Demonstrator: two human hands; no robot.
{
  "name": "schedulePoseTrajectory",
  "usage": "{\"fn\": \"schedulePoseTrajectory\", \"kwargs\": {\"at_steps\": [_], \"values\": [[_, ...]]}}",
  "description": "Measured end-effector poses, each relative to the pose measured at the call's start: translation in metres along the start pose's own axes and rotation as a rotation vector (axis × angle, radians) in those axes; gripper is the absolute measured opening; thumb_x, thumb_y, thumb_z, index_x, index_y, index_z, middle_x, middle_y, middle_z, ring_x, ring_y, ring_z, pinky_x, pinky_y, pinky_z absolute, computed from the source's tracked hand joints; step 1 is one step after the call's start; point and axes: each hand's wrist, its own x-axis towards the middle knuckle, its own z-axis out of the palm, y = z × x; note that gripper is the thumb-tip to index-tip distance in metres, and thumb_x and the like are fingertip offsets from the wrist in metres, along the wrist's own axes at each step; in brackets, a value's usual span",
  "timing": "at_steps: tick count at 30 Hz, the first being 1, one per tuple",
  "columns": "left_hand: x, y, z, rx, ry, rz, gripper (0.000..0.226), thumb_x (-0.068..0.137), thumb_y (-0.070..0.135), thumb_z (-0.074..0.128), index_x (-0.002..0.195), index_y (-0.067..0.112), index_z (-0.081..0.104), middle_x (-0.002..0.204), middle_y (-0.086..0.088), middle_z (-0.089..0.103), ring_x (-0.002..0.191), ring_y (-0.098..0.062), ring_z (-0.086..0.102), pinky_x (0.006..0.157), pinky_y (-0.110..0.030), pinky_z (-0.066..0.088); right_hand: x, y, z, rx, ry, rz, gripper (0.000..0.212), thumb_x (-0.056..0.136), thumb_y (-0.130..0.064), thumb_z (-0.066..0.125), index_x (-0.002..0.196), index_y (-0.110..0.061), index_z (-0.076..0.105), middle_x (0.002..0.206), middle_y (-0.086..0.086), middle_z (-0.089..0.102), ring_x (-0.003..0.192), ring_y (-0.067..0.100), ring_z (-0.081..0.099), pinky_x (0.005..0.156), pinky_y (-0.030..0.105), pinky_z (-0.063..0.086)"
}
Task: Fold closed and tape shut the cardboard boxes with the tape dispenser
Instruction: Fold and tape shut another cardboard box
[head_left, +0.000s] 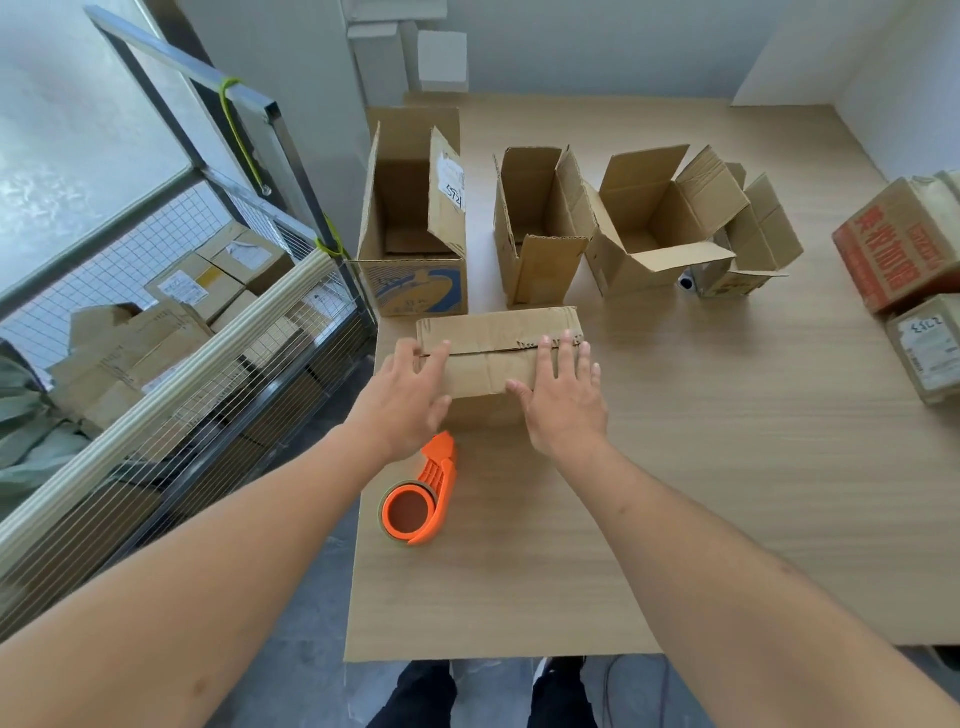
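My left hand (410, 395) hides the near left corner of the flat, folded-shut brown cardboard box (498, 345) and the tip of the orange plastic tape dispenser (423, 493). The red-printed cardboard carton (901, 244) runs off the right edge.

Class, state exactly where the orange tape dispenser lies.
In the head view, the tape dispenser lies on the table, lower left, below the left hand.

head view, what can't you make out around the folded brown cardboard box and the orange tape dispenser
- Folded brown cardboard box: near flap corners hidden under the left hand and right hand.
- Orange tape dispenser: cutter tip hidden behind the left wrist.
- White shipping label on the tall open box: writing too small.
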Motion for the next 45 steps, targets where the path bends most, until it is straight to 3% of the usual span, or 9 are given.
{"fn": "schedulePoseTrajectory", "kwargs": {"at_steps": [4, 8, 13, 18, 23, 28, 31, 34, 45], "values": [[-0.020, -0.004, 0.012, 0.006, -0.008, -0.042, 0.082, 0.096, 0.048, 0.059, 0.157, 0.033, 0.006, 0.111, -0.008, 0.038, 0.099, -0.025, 0.045, 0.084, -0.038, 0.048, -0.002, -0.007, 0.004, 0.022, -0.011, 0.043, 0.077, 0.105, -0.059, 0.019, 0.163, -0.015, -0.005, 0.170, 0.016, -0.009, 0.156, 0.037, -0.007, 0.128, 0.050, 0.007], [-0.040, -0.001, 0.034, -0.063, -0.106, -0.078, 0.100, 0.094, 0.055, 0.060, 0.155, 0.048, -0.020, 0.101, -0.008, 0.046, 0.087, -0.027, 0.053, 0.078, -0.041, 0.051, 0.000, -0.010, 0.003, 0.026, -0.028, 0.053, 0.076, 0.105, -0.058, 0.018, 0.163, -0.014, -0.004, 0.169, 0.016, -0.011, 0.156, 0.036, -0.008, 0.128, 0.049, 0.005], [-0.066, 0.016, 0.066, -0.171, 0.013, -0.204, 0.118, 0.088, 0.053, 0.069, 0.152, 0.045, -0.030, 0.099, -0.009, 0.051, 0.078, -0.028, 0.056, 0.068, -0.039, 0.050, -0.001, -0.007, 0.012, 0.012, 0.011, 0.044, 0.076, 0.105, -0.060, 0.016, 0.163, -0.015, -0.005, 0.170, 0.015, -0.010, 0.157, 0.035, -0.008, 0.128, 0.048, 0.004], [-0.086, 0.022, 0.095, -0.054, 0.117, -0.292, 0.118, 0.085, 0.055, 0.071, 0.160, 0.032, -0.017, 0.099, -0.009, 0.050, 0.075, -0.026, 0.055, 0.064, -0.038, 0.052, 0.003, -0.005, 0.022, 0.011, 0.026, 0.044, 0.077, 0.104, -0.061, 0.014, 0.163, -0.015, -0.006, 0.170, 0.016, -0.010, 0.157, 0.035, -0.008, 0.127, 0.049, 0.003], [-0.100, 0.024, 0.118, 0.171, 0.079, -0.362, 0.074, 0.082, 0.058, 0.075, 0.134, 0.014, 0.045, 0.102, -0.009, 0.060, 0.086, -0.027, 0.060, 0.070, -0.036, 0.045, 0.004, -0.004, 0.026, 0.010, 0.046, 0.033, 0.078, 0.103, -0.062, 0.011, 0.163, -0.015, -0.007, 0.170, 0.016, -0.010, 0.157, 0.035, -0.009, 0.127, 0.049, 0.002], [-0.102, 0.031, 0.122, 0.119, -0.019, -0.512, 0.071, 0.080, 0.057, 0.074, 0.127, 0.018, 0.037, 0.097, -0.006, 0.067, 0.086, -0.030, 0.064, 0.071, -0.038, 0.039, 0.001, -0.002, 0.026, 0.013, 0.056, 0.017, 0.078, 0.104, -0.062, 0.012, 0.163, -0.014, -0.005, 0.170, 0.015, -0.009, 0.157, 0.035, -0.009, 0.127, 0.049, 0.001], [-0.104, 0.028, 0.132, 0.061, -0.077, -0.492, 0.096, 0.092, 0.047, 0.065, 0.157, 0.020, 0.001, 0.099, 0.006, 0.064, 0.095, -0.027, 0.068, 0.090, -0.043, 0.041, 0.000, -0.002, 0.024, 0.014, 0.054, 0.012, 0.078, 0.104, -0.062, 0.011, 0.163, -0.014, -0.005, 0.170, 0.015, -0.009, 0.157, 0.035, -0.009, 0.127, 0.049, 0.001], [-0.103, 0.022, 0.134, -0.025, -0.145, -0.482, 0.107, 0.095, 0.028, 0.062, 0.153, 0.032, -0.028, 0.098, 0.000, 0.071, 0.098, -0.027, 0.068, 0.109, -0.046, 0.031, 0.000, -0.002, 0.023, 0.015, 0.048, 0.012, 0.078, 0.104, -0.062, 0.012, 0.163, -0.014, -0.005, 0.170, 0.015, -0.009, 0.157, 0.035, -0.010, 0.127, 0.049, 0.000], [-0.142, 0.001, 0.076, -0.148, 0.101, 0.033, 0.108, 0.087, 0.000, 0.067, 0.162, 0.039, 0.000, 0.089, 0.009, 0.055, 0.086, -0.022, 0.056, 0.114, -0.048, 0.034, 0.000, 0.006, 0.013, 0.084, 0.031, -0.014, 0.079, 0.103, -0.066, 0.021, 0.164, -0.019, 0.003, 0.171, 0.011, -0.004, 0.157, 0.031, -0.005, 0.127, 0.046, 0.005]]}}
